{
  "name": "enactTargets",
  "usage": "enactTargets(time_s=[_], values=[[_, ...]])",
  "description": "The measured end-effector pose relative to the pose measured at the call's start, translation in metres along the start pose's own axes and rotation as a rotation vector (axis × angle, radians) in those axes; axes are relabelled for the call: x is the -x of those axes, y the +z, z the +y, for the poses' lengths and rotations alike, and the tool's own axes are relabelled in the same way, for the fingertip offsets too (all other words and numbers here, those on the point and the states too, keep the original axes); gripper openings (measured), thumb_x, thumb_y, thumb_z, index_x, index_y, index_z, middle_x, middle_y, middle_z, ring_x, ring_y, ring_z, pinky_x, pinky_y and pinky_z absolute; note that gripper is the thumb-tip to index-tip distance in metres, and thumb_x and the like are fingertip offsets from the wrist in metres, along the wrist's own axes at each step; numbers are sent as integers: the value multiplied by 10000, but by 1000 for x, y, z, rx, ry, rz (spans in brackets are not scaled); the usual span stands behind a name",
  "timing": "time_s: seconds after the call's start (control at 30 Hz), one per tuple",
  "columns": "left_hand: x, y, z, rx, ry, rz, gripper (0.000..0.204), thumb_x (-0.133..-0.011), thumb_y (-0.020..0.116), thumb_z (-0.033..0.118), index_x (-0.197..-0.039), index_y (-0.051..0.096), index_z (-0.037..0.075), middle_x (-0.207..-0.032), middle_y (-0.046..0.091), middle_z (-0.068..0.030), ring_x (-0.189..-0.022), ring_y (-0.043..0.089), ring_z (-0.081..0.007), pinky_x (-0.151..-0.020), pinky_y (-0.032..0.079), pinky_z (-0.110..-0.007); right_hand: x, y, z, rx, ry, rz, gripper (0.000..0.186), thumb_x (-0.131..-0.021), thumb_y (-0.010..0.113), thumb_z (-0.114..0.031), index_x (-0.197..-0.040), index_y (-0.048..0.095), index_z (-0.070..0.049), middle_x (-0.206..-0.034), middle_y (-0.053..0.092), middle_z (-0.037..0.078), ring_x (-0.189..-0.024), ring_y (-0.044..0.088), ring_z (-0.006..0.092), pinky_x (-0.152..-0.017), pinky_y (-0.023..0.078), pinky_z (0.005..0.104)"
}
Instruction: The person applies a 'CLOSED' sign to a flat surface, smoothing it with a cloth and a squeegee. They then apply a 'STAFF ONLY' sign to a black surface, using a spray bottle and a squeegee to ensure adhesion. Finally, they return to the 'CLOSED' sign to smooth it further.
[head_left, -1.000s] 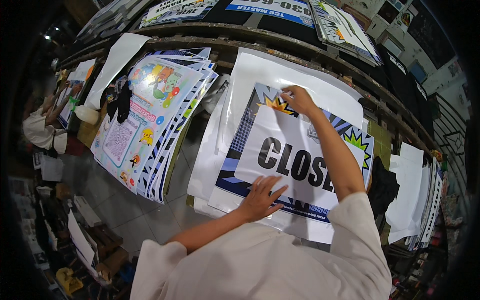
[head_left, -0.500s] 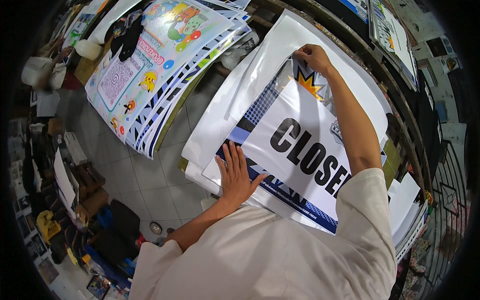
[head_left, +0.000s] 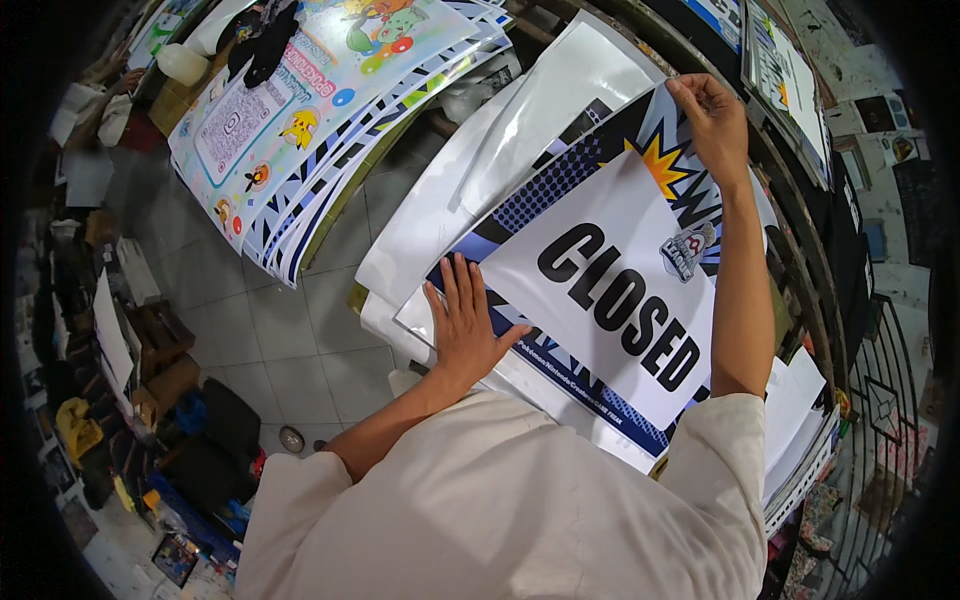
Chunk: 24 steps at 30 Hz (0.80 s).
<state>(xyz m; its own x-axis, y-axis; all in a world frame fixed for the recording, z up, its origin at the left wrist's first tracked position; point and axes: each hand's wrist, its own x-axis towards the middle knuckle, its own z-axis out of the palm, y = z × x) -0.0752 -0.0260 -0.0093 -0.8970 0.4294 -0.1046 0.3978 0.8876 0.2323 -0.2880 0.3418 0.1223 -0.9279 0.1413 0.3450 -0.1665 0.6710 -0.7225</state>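
Head view: right hand (head_left: 715,128) pinches black-lettered poster (head_left: 612,282) by its corner; left hand (head_left: 466,328) rests on it, spread.

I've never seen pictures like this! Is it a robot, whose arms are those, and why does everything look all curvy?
There's no robot here, just a person using two bare hands. The pictures come from a camera worn on that person's head, looking down. Its very wide lens makes straight edges bend. The pale shirt at the bottom is the person's own.

The left hand lies flat on the lower-left part of a printed sheet, which has big black letters. The right hand seems to pinch the sheet's upper corner and hold it up. Larger white sheets lie underneath. To the left is a stack of colourful posters with a dark cloth on top.
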Motion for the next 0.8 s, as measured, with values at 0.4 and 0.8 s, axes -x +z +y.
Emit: enactTargets(time_s=[0.4, 0.8], values=[[-5, 9, 0, 3, 468, -32, 646, -1033, 523, 310, -1603, 376, 45, -1718, 209, -204, -1594, 155, -420, -1246, 178, -632, 9, -14, -19, 141, -48, 22, 350, -963, 761, -356, -1058, 762, -19, -933, 757, 81, -875, 693, 150, -840, 533, 295], [-17, 11, 15, 110, 858, -156, 630, -998, 558, 318, -1526, 462, -13, -1685, 319, -141, -1590, 218, -295, -1304, 171, -455, 38, -39, -43, 90, -34, 45, 252, -1000, 747, -258, -1054, 735, -12, -966, 739, 19, -921, 656, 72, -856, 499, 226]])
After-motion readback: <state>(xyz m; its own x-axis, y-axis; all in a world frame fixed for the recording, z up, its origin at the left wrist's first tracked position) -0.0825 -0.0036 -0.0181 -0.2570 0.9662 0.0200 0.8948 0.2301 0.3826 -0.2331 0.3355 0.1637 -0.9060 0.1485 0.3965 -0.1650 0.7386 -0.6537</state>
